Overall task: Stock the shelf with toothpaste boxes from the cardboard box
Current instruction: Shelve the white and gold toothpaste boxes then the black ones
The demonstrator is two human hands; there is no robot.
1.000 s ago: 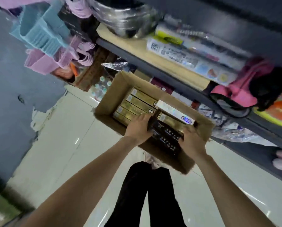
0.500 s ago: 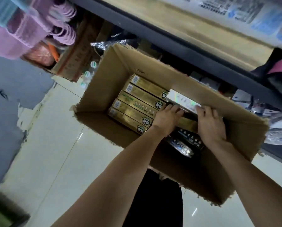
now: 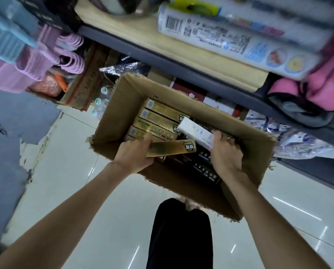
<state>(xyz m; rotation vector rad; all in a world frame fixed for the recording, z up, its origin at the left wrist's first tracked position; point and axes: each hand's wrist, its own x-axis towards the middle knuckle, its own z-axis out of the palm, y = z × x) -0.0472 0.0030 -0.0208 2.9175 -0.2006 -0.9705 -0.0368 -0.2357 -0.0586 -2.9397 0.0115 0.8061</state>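
An open cardboard box [image 3: 123, 101] stands on the floor below the shelf. Inside lie several gold toothpaste boxes [image 3: 162, 117] in a row and black boxes [image 3: 205, 167] nearer me. My left hand [image 3: 135, 154] grips one gold toothpaste box [image 3: 172, 148], lifted and tilted above the row. My right hand [image 3: 226, 152] holds a white toothpaste box [image 3: 197, 133] by its near end, over the black boxes. The wooden shelf board [image 3: 201, 61] with a grey front edge runs above the cardboard box.
Long white wrapped rolls [image 3: 239, 41] lie on the shelf. A pink and grey item [image 3: 317, 94] sits at its right end. Pink and blue plastic baskets [image 3: 16, 55] hang at upper left. Packaged goods fill the lower shelf behind the box. My black trouser legs [image 3: 179, 233] stand on the pale tiled floor [image 3: 65, 171].
My left hand has lifted a gold box out of the row. My right hand has closed on the white box. The view has pulled back and up a little.
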